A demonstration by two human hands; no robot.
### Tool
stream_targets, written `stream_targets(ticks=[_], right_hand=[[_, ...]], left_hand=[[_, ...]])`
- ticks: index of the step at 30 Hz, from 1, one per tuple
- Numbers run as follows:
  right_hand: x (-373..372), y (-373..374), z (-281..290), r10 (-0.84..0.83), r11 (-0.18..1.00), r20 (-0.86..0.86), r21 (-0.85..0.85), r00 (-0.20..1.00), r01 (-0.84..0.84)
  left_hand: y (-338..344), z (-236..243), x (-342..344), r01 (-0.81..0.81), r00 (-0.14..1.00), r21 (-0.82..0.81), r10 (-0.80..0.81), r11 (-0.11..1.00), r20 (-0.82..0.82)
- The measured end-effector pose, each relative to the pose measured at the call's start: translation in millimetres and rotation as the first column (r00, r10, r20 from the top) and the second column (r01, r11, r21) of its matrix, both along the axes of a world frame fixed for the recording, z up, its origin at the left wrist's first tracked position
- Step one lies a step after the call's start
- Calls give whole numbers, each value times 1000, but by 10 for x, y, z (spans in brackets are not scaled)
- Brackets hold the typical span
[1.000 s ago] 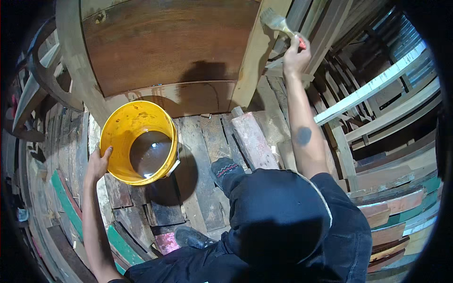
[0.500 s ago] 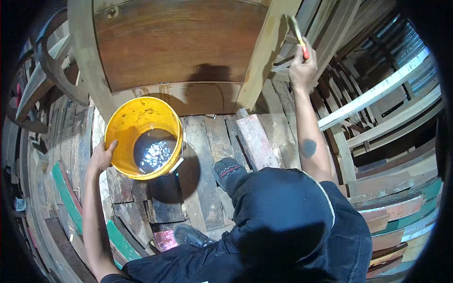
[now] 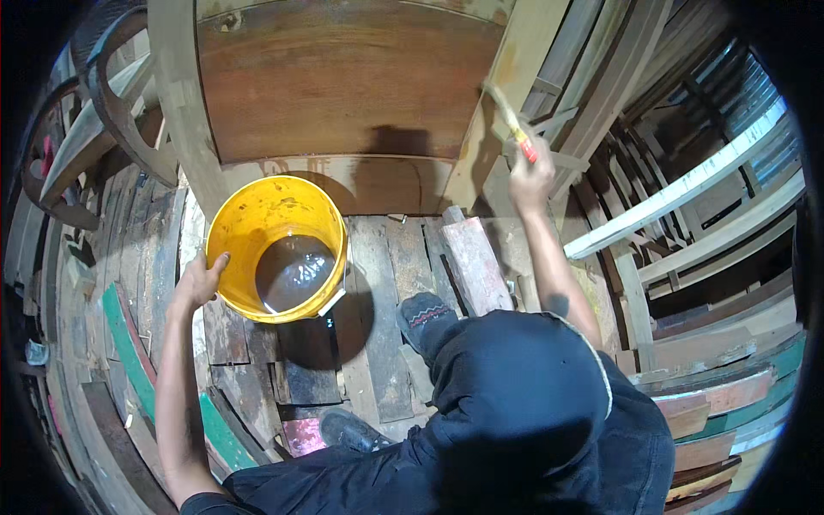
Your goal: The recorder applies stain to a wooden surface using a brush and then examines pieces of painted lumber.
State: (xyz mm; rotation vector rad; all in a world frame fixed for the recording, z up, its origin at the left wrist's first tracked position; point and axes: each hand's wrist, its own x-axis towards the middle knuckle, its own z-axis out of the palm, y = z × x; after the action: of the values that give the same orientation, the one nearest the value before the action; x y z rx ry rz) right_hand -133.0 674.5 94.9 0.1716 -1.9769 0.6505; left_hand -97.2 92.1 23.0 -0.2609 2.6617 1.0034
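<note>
My left hand [image 3: 202,279] grips the left rim of a yellow bucket [image 3: 232,227], thumb over the edge. The bucket tilts toward me, and dark, shiny liquid [image 3: 294,270] lies in its bottom. In my right hand [image 3: 532,176] is a paintbrush [image 3: 515,129] with a red and yellow handle, its pale bristles pointing up and left. The bristle end is at the right-hand post [image 3: 493,120] of a wooden frame; I cannot tell whether it touches. Within that frame sits a reddish-brown wood panel [image 3: 343,81], which carries a shadow.
Weathered planks [image 3: 378,283] form the floor. A pinkish wooden block [image 3: 476,266] lies beyond my foot [image 3: 427,318]. Curved dark wooden pieces [image 3: 129,129] stand at the far left. Slatted wooden frames [image 3: 687,202] and stacked boards [image 3: 721,395] fill the right side; green-edged boards [image 3: 129,343] lie at left.
My right hand with the paintbrush has come down and left, and the brush now leans further left against the view of the post. The bucket, still in my left hand, sits slightly further right.
</note>
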Motion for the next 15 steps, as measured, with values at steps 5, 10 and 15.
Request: stream_targets(ticks=[5, 10, 15], right_hand=[[-287, -101, 672, -70, 994, -92, -84, 993, 63], [-377, 47, 135, -188, 980, -67, 47, 980, 192], [-344, -247, 15, -35, 964, 102, -260, 994, 60]], left_hand=[[-34, -18, -39, 3, 1000, -86, -3, 996, -2], [81, 1, -26, 18, 999, -68, -21, 998, -38], [-442, -416, -14, 25, 994, -157, -42, 987, -103]])
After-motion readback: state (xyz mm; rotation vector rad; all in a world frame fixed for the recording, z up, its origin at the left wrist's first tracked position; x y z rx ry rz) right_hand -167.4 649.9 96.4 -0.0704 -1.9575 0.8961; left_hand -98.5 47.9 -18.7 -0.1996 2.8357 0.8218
